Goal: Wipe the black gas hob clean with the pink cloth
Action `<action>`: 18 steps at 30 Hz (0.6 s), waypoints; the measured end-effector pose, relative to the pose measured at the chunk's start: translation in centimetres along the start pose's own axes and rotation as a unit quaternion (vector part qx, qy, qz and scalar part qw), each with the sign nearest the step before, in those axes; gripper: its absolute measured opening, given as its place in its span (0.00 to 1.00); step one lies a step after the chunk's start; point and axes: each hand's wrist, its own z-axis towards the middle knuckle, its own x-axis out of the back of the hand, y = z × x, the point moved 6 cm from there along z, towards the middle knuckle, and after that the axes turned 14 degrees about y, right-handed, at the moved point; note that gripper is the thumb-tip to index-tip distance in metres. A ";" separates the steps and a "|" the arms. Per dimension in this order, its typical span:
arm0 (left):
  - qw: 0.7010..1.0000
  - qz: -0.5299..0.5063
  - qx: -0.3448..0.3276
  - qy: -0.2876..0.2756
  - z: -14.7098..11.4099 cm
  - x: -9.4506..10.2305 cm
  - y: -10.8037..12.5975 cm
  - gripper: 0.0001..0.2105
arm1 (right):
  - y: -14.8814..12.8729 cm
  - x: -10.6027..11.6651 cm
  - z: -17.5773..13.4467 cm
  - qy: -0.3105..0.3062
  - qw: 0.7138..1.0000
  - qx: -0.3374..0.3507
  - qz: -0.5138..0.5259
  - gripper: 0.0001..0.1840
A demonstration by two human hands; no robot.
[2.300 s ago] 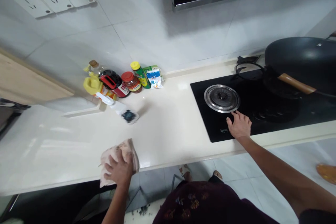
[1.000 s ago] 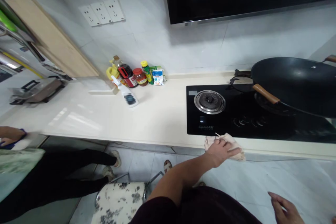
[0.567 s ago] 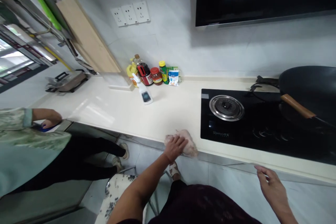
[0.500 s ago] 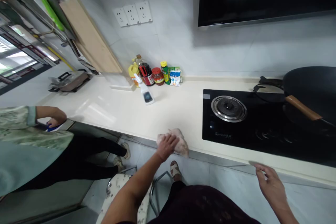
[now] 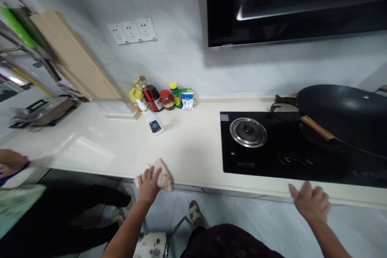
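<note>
My left hand (image 5: 148,184) presses a pale pinkish cloth (image 5: 164,175) against the front edge of the cream countertop (image 5: 193,145), its fingers spread over the fabric. Part of the cloth hangs past the edge. At the counter's front, below the black gas stove (image 5: 272,161), my right hand (image 5: 312,201) has its fingers apart and holds nothing; it looks slightly blurred. Behind the cloth stands a white spray bottle (image 5: 153,123) with a dark label.
Along the wall are a soy sauce bottle (image 5: 153,98), a red-lidded jar (image 5: 167,100), a green bottle (image 5: 175,95) and a small packet (image 5: 187,100). A wok (image 5: 347,109) sits on the stove. Another person's hand (image 5: 12,163) is at far left; a chair (image 5: 151,246) stands below.
My left hand has slid the cloth leftward along the counter edge. My right hand has risen to the counter's front edge with its fingers spreading. The view has shifted right.
</note>
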 end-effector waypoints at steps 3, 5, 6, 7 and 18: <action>0.998 0.022 0.038 0.035 -0.6 -0.5 1.2 0.37 | -0.1 -1.2 -1.2 -0.050 0.993 -0.102 -0.043 0.50; 0.996 0.038 0.054 0.066 -1.1 -0.8 2.6 0.36 | -0.1 -2.1 -1.6 -0.089 0.985 -0.140 -0.051 0.53; 0.995 0.041 0.055 0.078 -1.3 -0.9 3.6 0.34 | -0.2 -2.4 -1.6 -0.101 0.983 -0.145 -0.049 0.54; 0.994 0.042 0.050 0.085 -1.6 -1.1 4.7 0.33 | -0.2 -2.7 -1.5 -0.110 0.982 -0.147 -0.047 0.55; 0.971 -0.079 -0.165 0.155 -4.0 -0.2 25.1 0.28 | -0.9 -3.3 -1.1 -0.191 0.965 -0.159 -0.079 0.51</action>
